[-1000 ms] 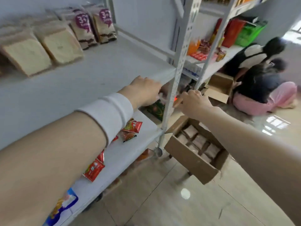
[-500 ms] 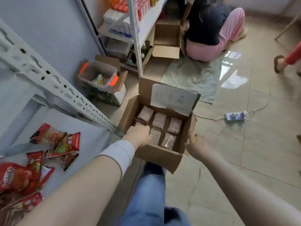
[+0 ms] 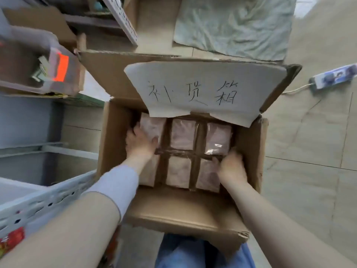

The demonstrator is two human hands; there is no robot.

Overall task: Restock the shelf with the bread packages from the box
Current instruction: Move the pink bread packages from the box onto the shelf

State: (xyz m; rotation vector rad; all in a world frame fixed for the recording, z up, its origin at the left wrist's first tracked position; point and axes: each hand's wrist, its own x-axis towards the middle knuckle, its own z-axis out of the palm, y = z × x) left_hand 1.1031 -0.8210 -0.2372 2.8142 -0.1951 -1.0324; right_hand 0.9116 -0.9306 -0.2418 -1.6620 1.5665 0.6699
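An open cardboard box (image 3: pixel 185 215) sits in front of me, with a handwritten paper label (image 3: pixel 202 89) on its rear flap. Inside lie bread packages in clear wrap, in two rows of three; the back-middle one (image 3: pixel 183 134) and the front-middle one (image 3: pixel 178 172) are untouched. My left hand (image 3: pixel 140 142) is in the box and grips the back-left package (image 3: pixel 151 125), thumb on its right side. My right hand (image 3: pixel 230 167), blurred, curls its fingers over the top edge of the front-right package (image 3: pixel 207 176).
A white perforated shelf upright (image 3: pixel 38 206) crosses the lower left, with red snack packets (image 3: pixel 11 240) beside it. A clear bin with an orange latch (image 3: pixel 38 64) stands at upper left. A green cloth (image 3: pixel 231 26) and a power strip (image 3: pixel 332 77) lie on the floor.
My view swung from the shelf down to the box. Both hands left the shelf edge, passed the box's rim, and are now inside on the packages.
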